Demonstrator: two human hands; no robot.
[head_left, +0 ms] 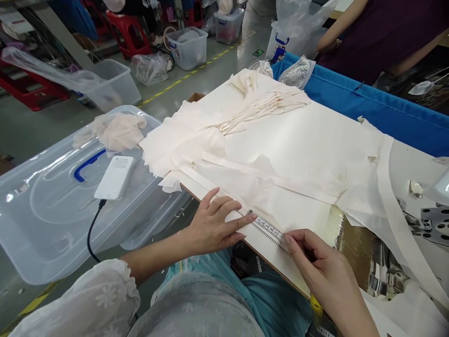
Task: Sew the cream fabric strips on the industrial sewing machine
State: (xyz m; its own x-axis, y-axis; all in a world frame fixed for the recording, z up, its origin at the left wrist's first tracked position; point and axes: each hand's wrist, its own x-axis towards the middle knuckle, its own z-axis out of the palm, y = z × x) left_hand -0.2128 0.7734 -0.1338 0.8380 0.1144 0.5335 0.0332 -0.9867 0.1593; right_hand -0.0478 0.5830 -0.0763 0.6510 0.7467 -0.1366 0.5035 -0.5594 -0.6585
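A white tape measure [268, 228] lies along the front edge of the white table, over the edge of pale cream fabric [257, 189]. My left hand [218, 221] rests with its fingers spread, the index fingertip touching the tape near its left end. At the tape's right side, my right hand [321, 269] pinches it between thumb and index finger. A yellow stretch of the tape hangs below my right wrist. Printed ruler marks [271, 238] run on the table beside the tape. A long fabric strip [224, 161] crosses the cloth behind my hands.
Metal sewing machine parts [433, 224] stand at the right. Gathered fabric pieces [259, 110] lie farther back. A lidded clear plastic bin [45, 201] at the left carries a white power bank [115, 178] with a black cable. Beyond a blue cloth bin [368, 105] is another person [389, 37].
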